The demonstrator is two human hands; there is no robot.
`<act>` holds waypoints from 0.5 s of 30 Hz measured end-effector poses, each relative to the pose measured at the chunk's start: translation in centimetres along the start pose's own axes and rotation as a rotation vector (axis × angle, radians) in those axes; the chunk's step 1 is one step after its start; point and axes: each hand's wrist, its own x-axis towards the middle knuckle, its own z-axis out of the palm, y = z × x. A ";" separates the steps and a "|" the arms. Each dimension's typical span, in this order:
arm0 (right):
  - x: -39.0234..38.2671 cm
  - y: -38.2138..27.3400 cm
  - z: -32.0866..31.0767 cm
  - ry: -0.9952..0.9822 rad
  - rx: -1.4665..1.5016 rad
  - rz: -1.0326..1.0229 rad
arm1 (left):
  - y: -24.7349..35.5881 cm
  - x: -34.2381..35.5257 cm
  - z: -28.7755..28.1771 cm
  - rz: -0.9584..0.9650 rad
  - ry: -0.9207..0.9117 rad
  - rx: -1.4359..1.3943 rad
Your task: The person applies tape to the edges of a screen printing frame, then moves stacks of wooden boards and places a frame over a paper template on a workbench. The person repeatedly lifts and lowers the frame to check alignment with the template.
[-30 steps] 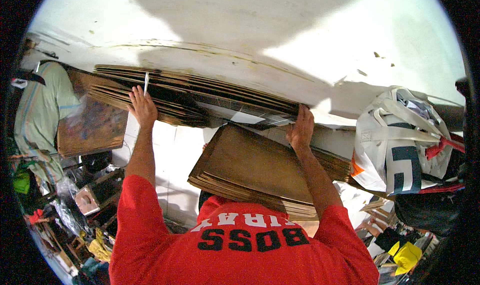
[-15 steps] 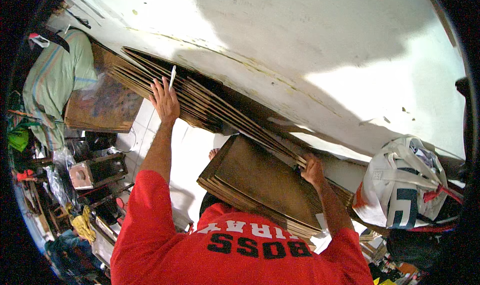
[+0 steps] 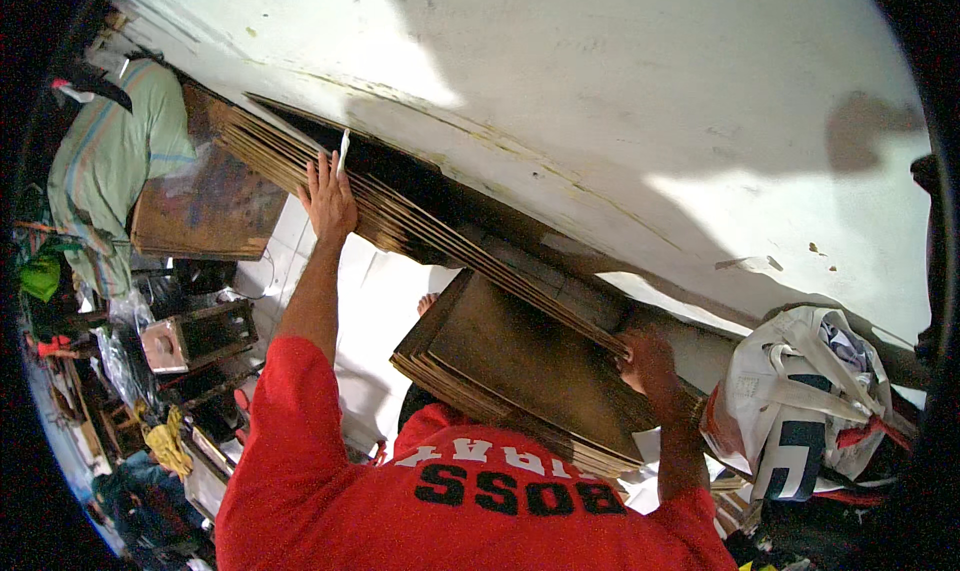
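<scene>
A row of thin brown boards [image 3: 470, 256] stands on edge, running slantwise beside the wall. My left hand [image 3: 328, 203] rests on the top edges near their far left end, fingers stretched out. Beside those fingers a white slip [image 3: 344, 149] sticks up between the boards. At the near right end, my right hand [image 3: 648, 359] is curled round the ends of several boards; shadow darkens it and partly hides its fingers. Another pile of brown boards [image 3: 530, 341] leans close in front of my body, between my arms.
A white wall [image 3: 640, 91] rises behind the boards. To the right sits a stuffed white bag [image 3: 800, 401]. On the left are more brown boards [image 3: 205, 211], a pale green striped sack [image 3: 110, 171], a wooden box [image 3: 168, 346] and a yellow cloth [image 3: 167, 443] among clutter.
My right hand has moved slightly right and nearer with the board ends. The boards lie closer together, with a wider dark gap toward the wall. My left hand has hardly shifted.
</scene>
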 end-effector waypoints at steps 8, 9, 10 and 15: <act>-6.4 9.4 7.1 0.115 0.275 0.644 | -0.5 2.8 3.1 0.060 0.040 -0.061; -6.1 9.3 6.8 0.290 0.141 0.529 | -0.4 3.4 3.0 0.076 0.057 -0.139; -6.3 8.2 6.5 0.460 0.006 0.418 | -0.5 4.4 2.3 0.030 -0.009 -0.400; -5.1 -1.5 3.1 0.839 0.044 0.242 | 3.2 -2.2 -5.4 -0.222 0.193 -1.519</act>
